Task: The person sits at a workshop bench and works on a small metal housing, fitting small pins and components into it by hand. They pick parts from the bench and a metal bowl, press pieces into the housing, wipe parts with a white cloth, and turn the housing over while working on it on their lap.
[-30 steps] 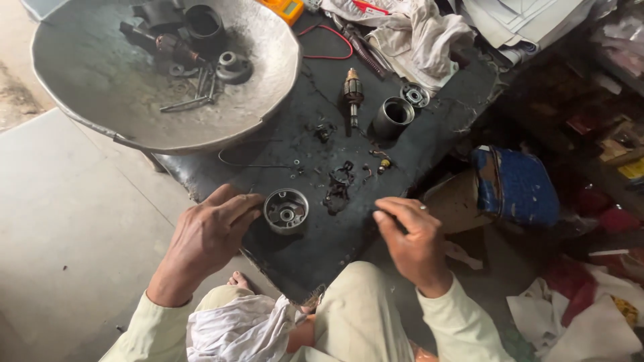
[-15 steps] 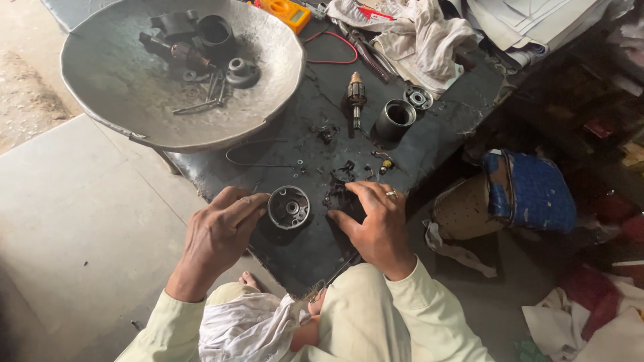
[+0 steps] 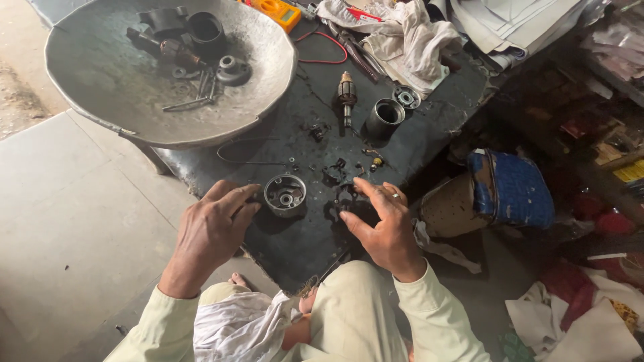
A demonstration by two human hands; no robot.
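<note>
A person sits at the near edge of a dark, greasy work board (image 3: 315, 241), knees against it. The left hand (image 3: 211, 231) rests palm down on the board, fingers loosely curled, fingertips touching the left side of a small round metal housing (image 3: 285, 195); it grips nothing. The housing sits open side up near the middle of the board's near half. The right hand (image 3: 382, 224) lies just right of it, fingers spread and half open over a cluster of small dark parts (image 3: 339, 175); whether it holds any of them cannot be told.

Further off on the board lie a motor rotor (image 3: 347, 94), upright along the far-near line, a short metal cylinder (image 3: 384, 117) just right of it, and a bearing ring (image 3: 406, 98) beyond that. A thin wire (image 3: 248, 159) loops left of centre. A red lead (image 3: 329, 50) runs to a yellow meter (image 3: 282, 11) at the far edge, beside crumpled rags (image 3: 402, 37).

A large metal basin (image 3: 134, 114) overhangs the board's far left corner, holding dark parts (image 3: 188, 40). It closes off that side. To the right, just past the board's edge, stands a blue-wrapped container (image 3: 510, 191) on cluttered floor. Open board remains between the hands and the near edge; bare floor (image 3: 60, 221) lies left.
</note>
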